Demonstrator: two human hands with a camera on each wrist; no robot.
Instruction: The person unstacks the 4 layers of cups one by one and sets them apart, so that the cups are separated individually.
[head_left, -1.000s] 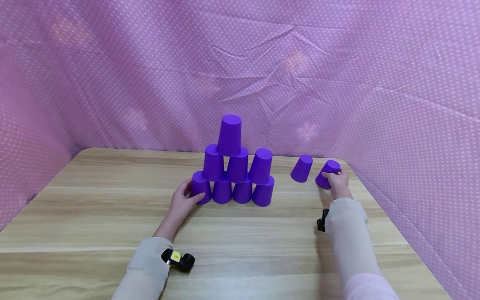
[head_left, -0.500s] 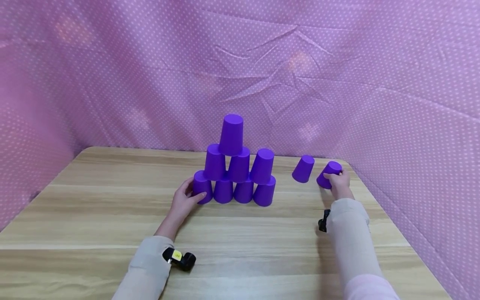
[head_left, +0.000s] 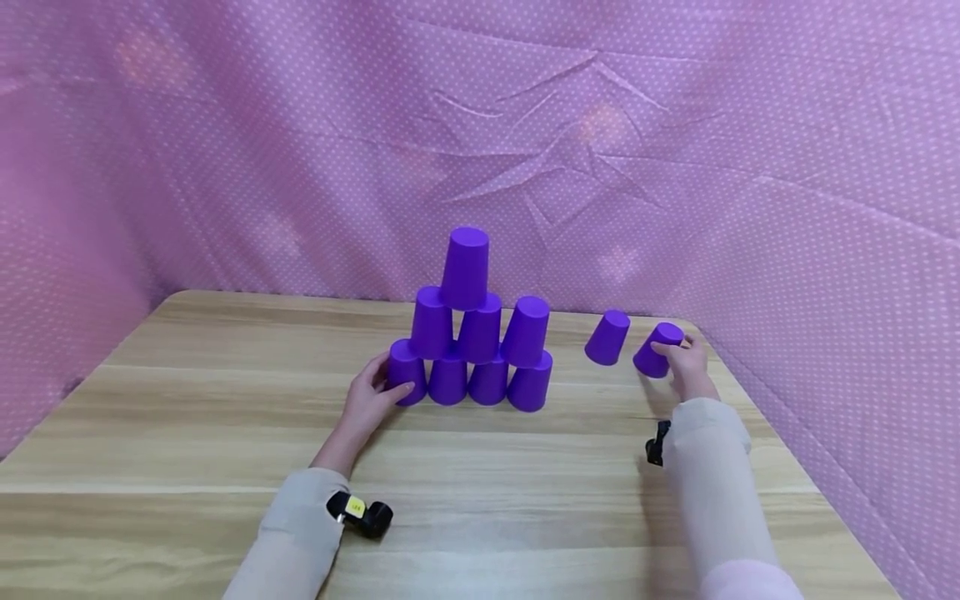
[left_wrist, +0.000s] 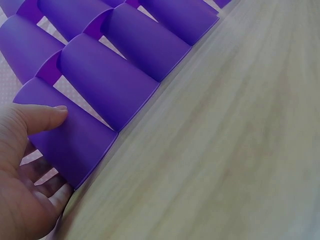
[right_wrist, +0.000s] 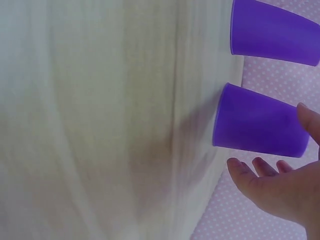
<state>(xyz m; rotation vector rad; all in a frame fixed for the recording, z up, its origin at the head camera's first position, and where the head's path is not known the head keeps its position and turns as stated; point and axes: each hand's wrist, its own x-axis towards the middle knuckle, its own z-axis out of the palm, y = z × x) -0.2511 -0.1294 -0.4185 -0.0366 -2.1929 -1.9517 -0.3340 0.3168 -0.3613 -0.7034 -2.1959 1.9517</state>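
Inverted-cup pyramid (head_left: 478,333), purple, tiers 4-3-1 | left hand (head_left: 367,402): grasping its leftmost base cup (head_left: 407,365) | right hand (head_left: 688,365): released, beside rightmost standalone cup (head_left: 652,357), right of pyramid

Head view high, forward and down; wrist views close; cup stack (head_left: 480,333) in head and left wrist.

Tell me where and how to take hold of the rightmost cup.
Probably round the middle of the side wall of the rightmost cup, coming from the right, thumb on the near face. It stands upside down and narrows upward, so a high grip might slip off. The next cup stands on its left; the right hand is at its right.
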